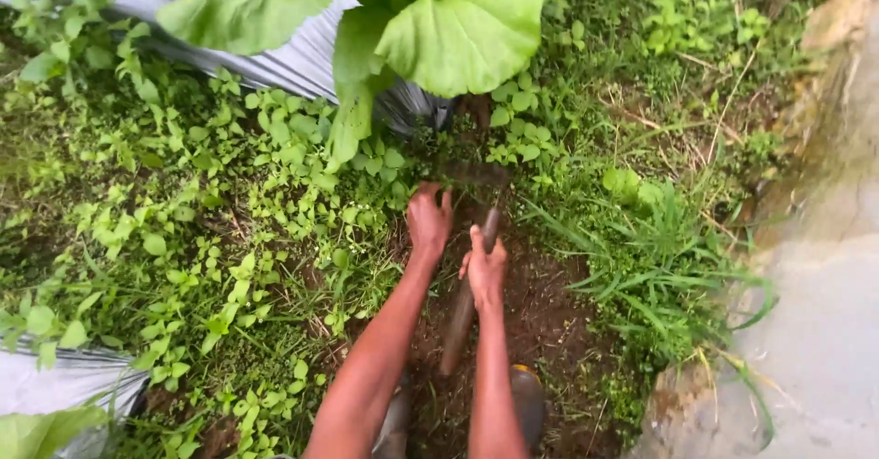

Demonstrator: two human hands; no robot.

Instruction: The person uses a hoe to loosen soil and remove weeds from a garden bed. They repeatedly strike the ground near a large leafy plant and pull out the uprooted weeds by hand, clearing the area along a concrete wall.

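My right hand point(485, 271) grips the wooden handle point(461, 317) of a hoe near its upper end. The hoe's dark blade point(472, 173) rests in the soil at the foot of a large-leaved plant point(458, 29). My left hand point(428, 221) is just left of the handle, fingers curled down onto the dirt and weeds beside the blade; whether it clutches any weeds I cannot tell. Both forearms reach up from the bottom of the view. My two boots point(529, 404) stand on bare brown soil point(549, 322) below the hands.
Dense low weeds point(229, 230) cover the ground at left. Grey plastic mulch sheeting point(293, 61) lies under the big plant, and more sheeting point(55, 386) shows at bottom left. Tall grass point(659, 258) grows at right beside a pale concrete edge point(815, 294).
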